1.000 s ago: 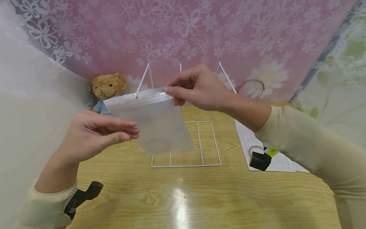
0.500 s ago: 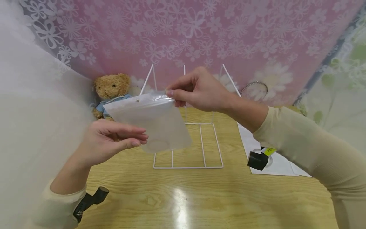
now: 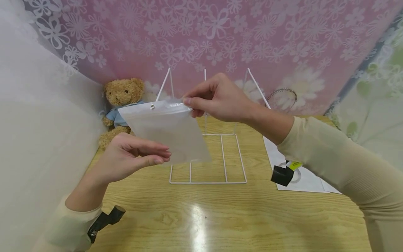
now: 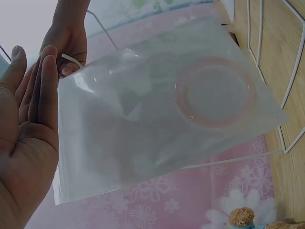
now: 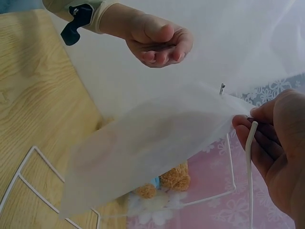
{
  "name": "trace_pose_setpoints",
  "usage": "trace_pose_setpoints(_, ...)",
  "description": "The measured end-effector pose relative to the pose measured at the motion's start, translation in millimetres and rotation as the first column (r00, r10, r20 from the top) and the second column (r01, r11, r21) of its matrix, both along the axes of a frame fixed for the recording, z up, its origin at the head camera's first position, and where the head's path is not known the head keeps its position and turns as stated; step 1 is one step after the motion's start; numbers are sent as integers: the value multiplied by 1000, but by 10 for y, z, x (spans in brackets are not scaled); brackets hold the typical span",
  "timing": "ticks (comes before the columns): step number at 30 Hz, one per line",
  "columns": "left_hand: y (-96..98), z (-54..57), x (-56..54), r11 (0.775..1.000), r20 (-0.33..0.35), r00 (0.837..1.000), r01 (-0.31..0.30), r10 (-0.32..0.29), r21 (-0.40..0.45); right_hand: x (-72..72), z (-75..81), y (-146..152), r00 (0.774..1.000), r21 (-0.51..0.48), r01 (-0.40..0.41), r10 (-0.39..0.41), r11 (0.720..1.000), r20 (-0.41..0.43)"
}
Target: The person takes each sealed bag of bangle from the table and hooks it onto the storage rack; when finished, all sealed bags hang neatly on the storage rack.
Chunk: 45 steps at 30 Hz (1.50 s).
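Bag (image 3: 170,129), head view: held in front of the wire rack (image 3: 207,182), its top corner pinched by the right hand (image 3: 225,99), zip edge uppermost. The left hand (image 3: 132,154) has fingers nearly straight and together. A yellow-green label (image 3: 295,165) by the right sleeve (image 3: 333,168) bears marks too small to read. Left wrist view: long axis runs from zip edge to lower end, where a pink ring (image 4: 180,92) shows. Right wrist view: left hand apart from bag.

The wood-grained worktop (image 3: 252,217) is backed by a pink, white-flowered backdrop (image 3: 201,38) and streaked by reflected light (image 3: 199,227).
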<state>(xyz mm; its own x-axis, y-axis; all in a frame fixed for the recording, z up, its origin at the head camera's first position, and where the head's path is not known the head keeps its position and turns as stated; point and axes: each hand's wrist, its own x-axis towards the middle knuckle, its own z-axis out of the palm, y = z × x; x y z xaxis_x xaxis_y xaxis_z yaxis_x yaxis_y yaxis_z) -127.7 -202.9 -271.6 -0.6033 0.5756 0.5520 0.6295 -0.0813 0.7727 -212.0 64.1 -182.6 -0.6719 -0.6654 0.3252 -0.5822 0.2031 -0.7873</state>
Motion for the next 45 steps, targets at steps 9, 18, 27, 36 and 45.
trace_pose_setpoints(9,37,-110,-17,999,103,995,-9,12,-32,-111,-42,-16,999,2,28,-28,1000,-15)
trace_pose_setpoints(18,-72,-398,-133,998,160,986,-38,47,-59,-157,-57,-50,993,26,84,-82,996,-79)
trace_pose_setpoints(27,-135,-552,-134,997,236,969,-67,73,-34,-189,-147,-53,984,26,180,-180,983,0)
trace_pose_setpoints(36,-100,-578,-164,996,214,973,-75,83,-45,-327,-169,-58,972,-4,228,-227,974,66)
trace_pose_setpoints(45,-164,-648,-210,990,268,955,-104,125,-92,-420,-184,-101,959,36,275,-276,961,61)
